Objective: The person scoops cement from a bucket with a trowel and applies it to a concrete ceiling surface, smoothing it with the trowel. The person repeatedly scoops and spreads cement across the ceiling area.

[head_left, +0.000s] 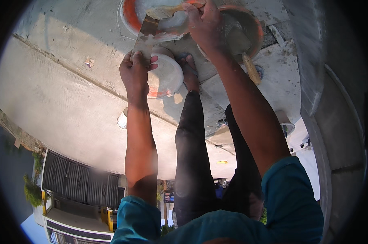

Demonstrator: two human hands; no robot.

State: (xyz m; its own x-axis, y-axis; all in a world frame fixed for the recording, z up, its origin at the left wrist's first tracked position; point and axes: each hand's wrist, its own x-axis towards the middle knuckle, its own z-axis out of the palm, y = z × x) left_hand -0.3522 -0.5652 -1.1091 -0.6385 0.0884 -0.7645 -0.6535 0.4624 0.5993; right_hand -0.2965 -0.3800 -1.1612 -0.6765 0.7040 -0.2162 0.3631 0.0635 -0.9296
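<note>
My left hand is closed on a flat, narrow metal plate smeared with pale paste. My right hand grips a tool with a wide tan end and an orange part near the fingers; its exact kind I cannot make out. That tan end lies against the top of the plate. Below them stands an orange-walled basin with whitish paste. A second basin, holding grey material, is partly behind my right wrist; a wooden-handled trowel rests across its rim. Near my left hand sits a pale round tub.
My sandalled foot stands between the tubs. A small white bucket and a dark-rimmed container are farther off on the concrete floor. A grey wall runs along the right, with a broken strip nearby.
</note>
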